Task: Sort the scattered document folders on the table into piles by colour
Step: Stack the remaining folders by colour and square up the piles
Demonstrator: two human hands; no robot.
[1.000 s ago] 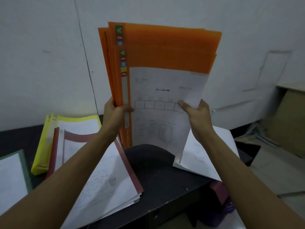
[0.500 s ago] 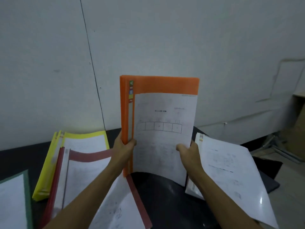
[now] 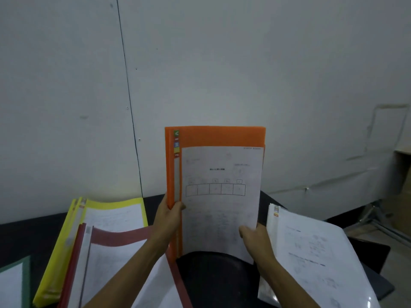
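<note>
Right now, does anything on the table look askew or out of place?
Yes. The red folder lies tilted across the yellow pile, covering its lower part, and its top edge bows in a wave. The left hand and right hand hold the orange folders upright and roughly aligned.

the orange folders [image 3: 213, 136] stand up straight in a neat bunch over the dark counter [image 3: 213, 274], with a white printed page showing at the front. on the left a red folder [image 3: 120, 237] lies partly on top of the yellow folders [image 3: 111, 203], and a green folder [image 3: 25, 283] peeks in at the far left edge. on the right lies a pile of clear folders [image 3: 311, 252] with white pages inside.
</note>
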